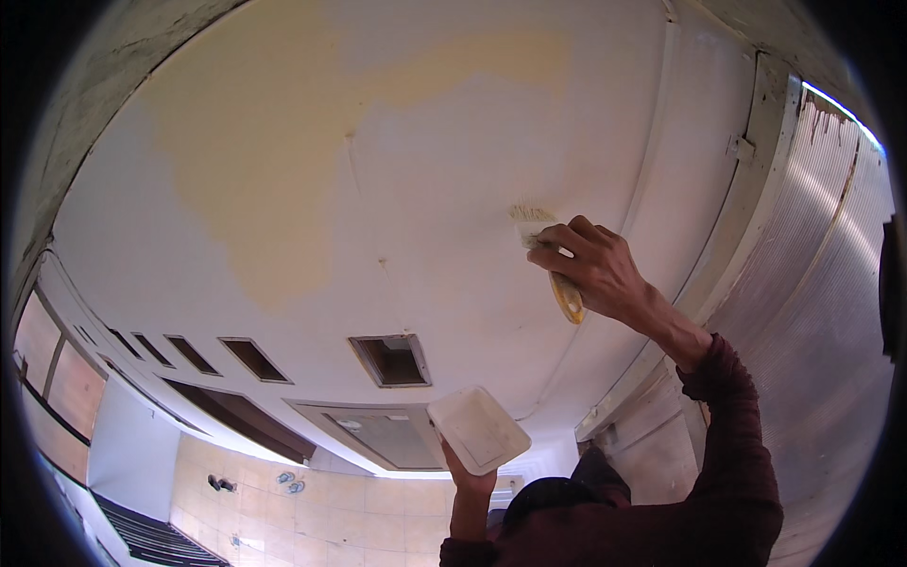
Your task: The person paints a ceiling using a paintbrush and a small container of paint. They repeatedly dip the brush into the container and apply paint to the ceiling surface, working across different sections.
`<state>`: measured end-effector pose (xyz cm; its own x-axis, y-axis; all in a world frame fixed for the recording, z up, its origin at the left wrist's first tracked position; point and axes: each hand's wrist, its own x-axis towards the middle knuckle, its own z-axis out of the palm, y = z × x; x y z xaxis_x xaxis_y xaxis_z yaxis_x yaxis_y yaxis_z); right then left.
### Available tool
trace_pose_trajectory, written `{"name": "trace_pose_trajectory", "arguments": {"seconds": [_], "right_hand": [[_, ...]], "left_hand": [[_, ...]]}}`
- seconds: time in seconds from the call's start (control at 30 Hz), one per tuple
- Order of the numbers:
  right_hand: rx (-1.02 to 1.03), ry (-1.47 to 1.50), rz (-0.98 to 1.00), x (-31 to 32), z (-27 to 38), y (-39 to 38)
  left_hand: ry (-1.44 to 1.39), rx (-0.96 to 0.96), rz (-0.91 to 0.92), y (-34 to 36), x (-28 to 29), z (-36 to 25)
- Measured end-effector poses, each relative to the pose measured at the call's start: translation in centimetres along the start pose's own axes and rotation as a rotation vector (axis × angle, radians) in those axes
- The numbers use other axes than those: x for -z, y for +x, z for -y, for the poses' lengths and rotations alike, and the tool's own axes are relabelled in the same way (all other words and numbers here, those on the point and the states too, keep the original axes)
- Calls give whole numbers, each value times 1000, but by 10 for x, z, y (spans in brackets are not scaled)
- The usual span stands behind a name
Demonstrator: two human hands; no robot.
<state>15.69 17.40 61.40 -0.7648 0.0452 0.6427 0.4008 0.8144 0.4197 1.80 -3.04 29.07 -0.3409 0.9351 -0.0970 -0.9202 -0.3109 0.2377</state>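
My right hand point(595, 266), raised on an outstretched arm, grips a paintbrush point(568, 297) with a wooden handle. Its pale bristles point up and lie against or very close to the white wall point(453, 180). A yellowish area point(260, 170) of the wall spreads to the upper left of the brush. Lower down, my left hand point(470, 472) is closed round the edge of a shallow white rectangular tub point(480, 430). The tub hides part of the fingers, and what lies inside it is hard to make out.
Below the painted part are a small square opening point(389, 361) and a framed window point(378, 435). A vertical pipe point(652, 123) runs along the wall at right, near a corrugated translucent sheet point(803, 246). Sandals point(290, 482) lie on the tiled floor point(350, 520) far below.
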Motion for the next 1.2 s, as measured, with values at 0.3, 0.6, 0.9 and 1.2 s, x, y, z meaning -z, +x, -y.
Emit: {"name": "trace_pose_trajectory", "arguments": {"seconds": [0.3, 0.6, 0.9, 1.2], "right_hand": [[34, -103, -306, 79, -69, 109], [237, -278, -323, 1, 6, 127], [170, 5, -113, -20, 42, 157], [186, -207, -442, 20, 11, 215]], "left_hand": [[-36, -13, 8, -3, -3, 3], [-105, -44, -42, -4, 0, 5], [-122, -78, -40, -14, -1, -5], [-115, -78, 13, -16, 8, -7]]}}
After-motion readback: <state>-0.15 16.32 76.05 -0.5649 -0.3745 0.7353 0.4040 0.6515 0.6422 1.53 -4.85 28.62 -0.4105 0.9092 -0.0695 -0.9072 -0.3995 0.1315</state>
